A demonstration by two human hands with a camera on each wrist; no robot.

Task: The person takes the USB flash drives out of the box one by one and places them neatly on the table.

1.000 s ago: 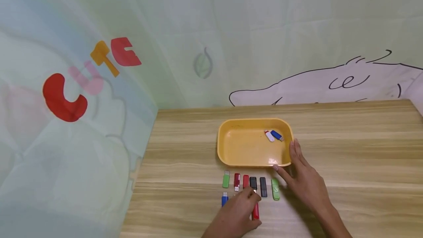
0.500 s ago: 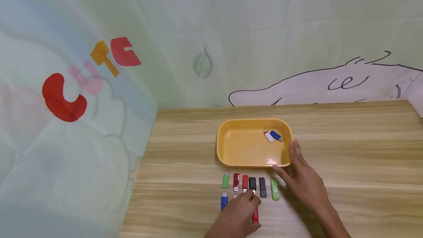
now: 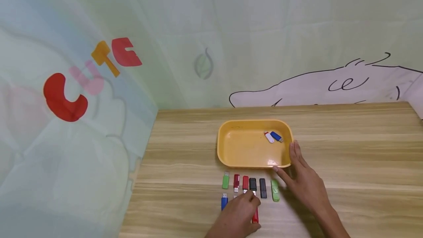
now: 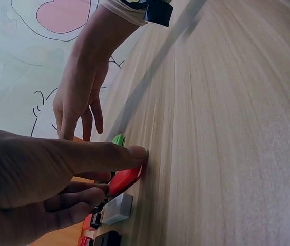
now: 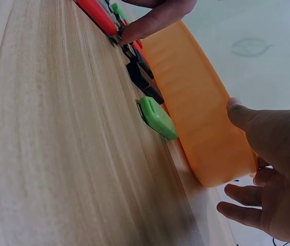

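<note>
With thumb and fingertips my left hand (image 3: 236,214) pinches a red USB stick (image 3: 255,216), low over the table in front of the upper row. The same red stick shows between thumb and fingers in the left wrist view, partly covered. At the front right corner my right hand (image 3: 307,184) holds the yellow tray (image 3: 222,144), thumb at the front rim and fingers along the right side. Inside the tray lie a white USB stick (image 3: 269,137) and a blue USB stick (image 3: 276,136). My left hand hides part of the lower row.
Before the tray runs a row: green stick (image 3: 225,181), dark red stick (image 3: 236,182), red stick (image 3: 245,182), black stick (image 3: 252,184), dark stick (image 3: 263,188) and light green stick (image 3: 275,190). A blue stick (image 3: 224,202) lies below. Printed cloth (image 3: 185,47) hangs behind the table.
My left hand has shifted very slightly with the red USB stick between its fingers. My right hand stays at the tray's corner.
</note>
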